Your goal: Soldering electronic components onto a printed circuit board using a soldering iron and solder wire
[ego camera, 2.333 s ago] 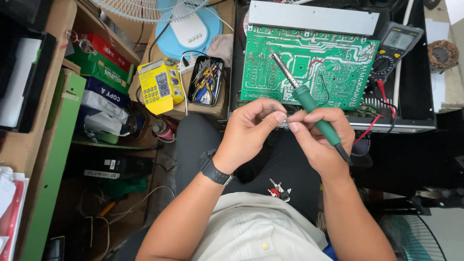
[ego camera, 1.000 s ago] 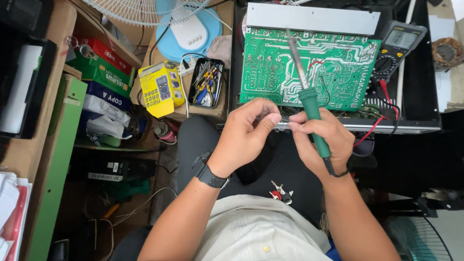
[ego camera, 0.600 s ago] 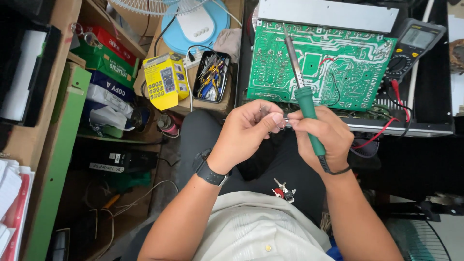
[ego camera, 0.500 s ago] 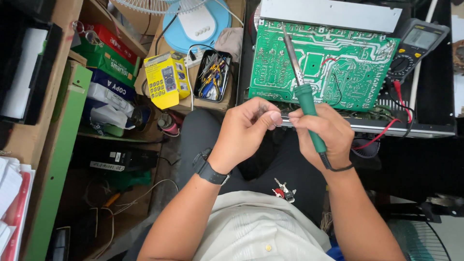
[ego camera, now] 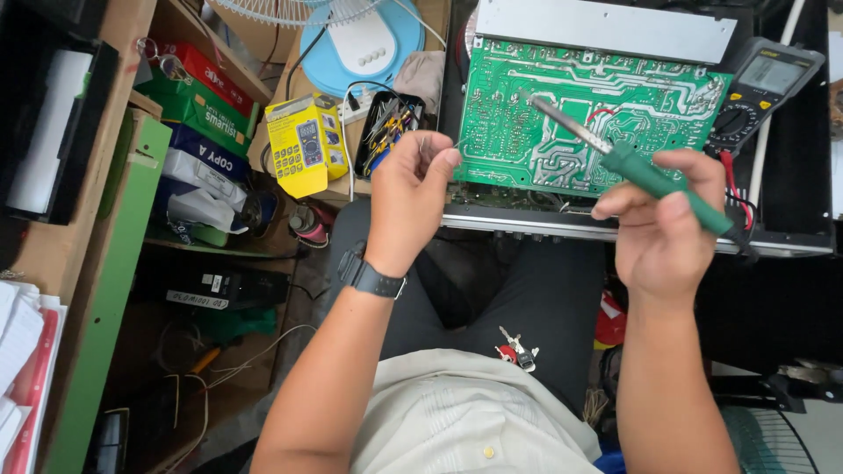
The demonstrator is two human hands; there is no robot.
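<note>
Crowding the space ahead of the hands are a green circuit board lying in an open metal chassis, a dark multimeter at its right with red and black leads trailing down, a yellow boxed meter and a black tray of small tools to its left, and a blue and white fan base behind them. Stacked cartons are sitting on a wooden shelf at far left, and a bunch of keys is resting on the person's dark trousers. Nothing is blocking the path between the hands and the board. Compared with half a second ago, the hands are no longer meeting in front of the chest: they are now well apart, the left one raised toward the board's left edge. The left hand, a dark watch on its wrist, is pinching a thin silvery wire between thumb and fingertips, the wire standing upward from the grip. The right hand is closing its grip around the green handle of a soldering iron, the metal tip slanting up and left over the board, away from the wire.
</note>
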